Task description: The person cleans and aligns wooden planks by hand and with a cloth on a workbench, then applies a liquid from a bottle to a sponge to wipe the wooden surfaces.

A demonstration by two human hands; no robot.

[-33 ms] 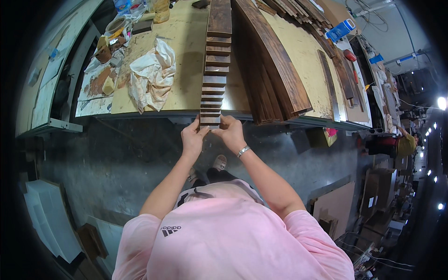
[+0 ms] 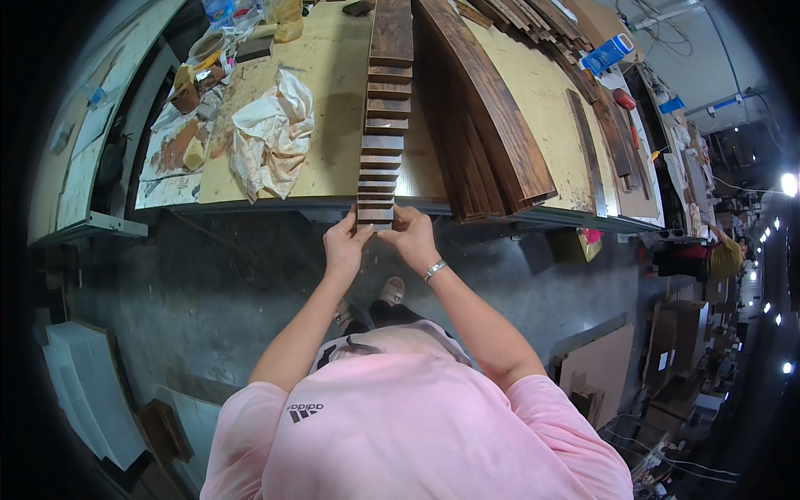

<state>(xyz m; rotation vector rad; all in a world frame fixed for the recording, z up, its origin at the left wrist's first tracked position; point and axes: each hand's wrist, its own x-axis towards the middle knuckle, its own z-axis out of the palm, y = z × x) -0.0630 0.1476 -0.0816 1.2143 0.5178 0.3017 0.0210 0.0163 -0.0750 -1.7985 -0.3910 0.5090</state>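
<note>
A stack of dark brown wooden boards (image 2: pixel 390 42) runs away from me over the bench's front edge, its near ends staggered like steps. At its near end, the lowest visible board (image 2: pixel 374 226) juts past the edge. My left hand (image 2: pixel 342 247) holds that end from the left, thumb at the front face. From the right, my right hand (image 2: pixel 413 243) is closed on the same end, thumb near the left one. The fingers beneath are hidden, so I cannot tell how many boards they grip.
More brown boards (image 2: pixel 500 117) stand on edge just right of the stack on the yellowish workbench (image 2: pixel 333 92). A stained white cloth (image 2: pixel 273 133) lies left. A blue bottle (image 2: pixel 607 54) is at the back right. Far right, another person (image 2: pixel 723 257) is at a distance.
</note>
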